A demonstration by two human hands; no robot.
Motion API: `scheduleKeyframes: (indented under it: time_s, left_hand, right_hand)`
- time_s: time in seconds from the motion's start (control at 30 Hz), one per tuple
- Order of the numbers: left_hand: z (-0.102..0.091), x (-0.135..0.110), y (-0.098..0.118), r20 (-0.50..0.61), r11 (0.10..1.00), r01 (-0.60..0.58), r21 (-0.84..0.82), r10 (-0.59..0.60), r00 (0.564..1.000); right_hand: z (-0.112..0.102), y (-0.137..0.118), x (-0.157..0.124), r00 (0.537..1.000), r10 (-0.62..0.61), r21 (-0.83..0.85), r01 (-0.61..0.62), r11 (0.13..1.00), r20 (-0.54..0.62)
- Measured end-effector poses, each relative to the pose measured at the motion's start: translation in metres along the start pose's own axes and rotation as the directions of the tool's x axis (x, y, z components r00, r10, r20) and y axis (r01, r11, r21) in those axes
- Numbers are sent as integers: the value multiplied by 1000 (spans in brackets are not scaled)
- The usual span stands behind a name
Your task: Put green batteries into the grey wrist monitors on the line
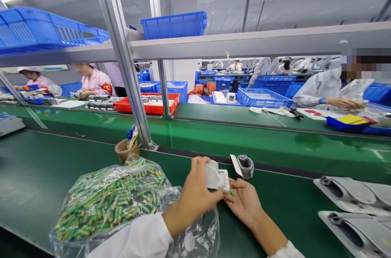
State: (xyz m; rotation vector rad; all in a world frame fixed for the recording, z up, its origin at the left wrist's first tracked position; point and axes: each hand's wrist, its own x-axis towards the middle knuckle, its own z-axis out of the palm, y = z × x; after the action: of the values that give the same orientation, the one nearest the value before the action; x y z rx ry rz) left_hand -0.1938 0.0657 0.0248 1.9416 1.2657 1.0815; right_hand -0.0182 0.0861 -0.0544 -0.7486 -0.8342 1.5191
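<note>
With the working hands as the dial's middle and twelve o'clock straight ahead of the person, I see, nearest at nine o'clock, a crumpled clear plastic bag heaped with small green-and-gold cylinders on the dark green counter. The left hand, out of a white sleeve, pinches a rounded, pale grey-and-white plastic device between thumb and fingers, above the counter. The right hand is turned palm up, fingers part-curled at the device's white end; a single slim green cylinder shows by its fingertips, though I cannot tell whether they grip it. At three o'clock lie pale grey units with rolled cuffs. Slightly farther, at one o'clock, a rolled grey fabric cuff stands near the counter's back edge, and at ten o'clock a round brown cup holds pens, beside a silver metal post. Beyond a glossy green strip, at eleven o'clock, a red plastic tray sits on the far counter; co-workers in pink are at ten, another in white at two. Overhead, at about twelve, a blue plastic crate rests on a long grey shelf.
</note>
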Motion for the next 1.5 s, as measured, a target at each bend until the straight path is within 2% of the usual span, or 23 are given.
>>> scheduleKeyframes:
  time_s: [0.07, 0.13, 0.2, 0.27, 0.33, 0.37, 0.43, 0.5, 0.63, 0.73, 0.8, 0.87, 0.93, 1.03, 1.1, 1.2, 1.33, 1.43, 1.5]
  left_hand:
    - [-10, 12, -32, -37, 996, 66, -56, -69, 997]
    - [-11, 22, -59, -14, 958, 185, -218, -193, 981]
    - [-10, 26, -75, 2, 905, 254, -341, -269, 963]
    - [-8, 23, -81, -65, 930, 181, -319, -212, 975]
    - [-7, 16, -79, -155, 985, 44, -166, -70, 985]
    - [-7, 13, -77, -166, 997, 2, -71, -14, 986]
    - [-6, 7, -71, -140, 995, -12, 95, 25, 990]
    - [-5, 5, -67, -103, 980, 13, 198, 7, 995]
    - [-5, 4, -67, -60, 985, 39, 170, -29, 998]
    - [-6, 4, -70, -39, 997, 21, 76, -18, 999]
    - [-7, 4, -72, -24, 999, 15, 32, -14, 1000]
    - [-8, 5, -72, 0, 1000, 25, 1, -25, 1000]
    - [-10, 6, -72, 28, 999, 26, -27, -25, 999]
    - [-11, 6, -69, 99, 999, -14, -42, 18, 995]
    - [-11, 5, -68, 145, 998, -51, -32, 55, 988]
    - [-11, 4, -67, 159, 996, -89, -2, 88, 983]
    - [-9, 6, -68, 160, 994, -109, 27, 103, 982]
    - [-8, 6, -68, 167, 991, -124, 44, 115, 979]
    - [-8, 6, -68, 172, 991, -129, 47, 119, 978]
  right_hand:
    - [8, 3, -2, 989, 147, 174, -145, 974, 1]
    - [15, 6, -5, 980, 187, 205, -170, 964, -68]
    - [20, 9, -8, 982, 133, 96, -121, 988, -138]
    - [24, 12, -11, 988, 79, -90, -91, 992, -132]
    - [25, 15, -12, 993, 67, -227, -87, 970, -95]
    - [25, 16, -13, 994, 77, -251, -96, 963, -81]
    - [25, 16, -14, 991, 117, -216, -129, 968, -65]
    - [25, 13, -14, 985, 167, -122, -171, 978, -43]
    - [25, 8, -13, 976, 213, -29, -214, 976, -43]
    - [23, 13, -10, 981, 160, -146, -175, 974, -110]
    - [21, 19, -10, 991, 87, -290, -114, 950, -105]
    - [18, 23, -11, 998, 29, -446, -51, 894, -57]
    - [16, 22, -14, 1000, -21, -604, 7, 797, -17]
    - [16, 15, -17, 990, -138, -816, 104, 569, 29]
    - [18, 8, -18, 972, -222, -887, 169, 429, 77]
    - [23, 1, -18, 934, -329, -905, 255, 340, 139]
    - [27, 0, -18, 914, -376, -895, 289, 340, 152]
    - [26, 2, -18, 934, -353, -873, 211, 439, 48]
    - [26, 2, -18, 938, -346, -864, 170, 473, -5]
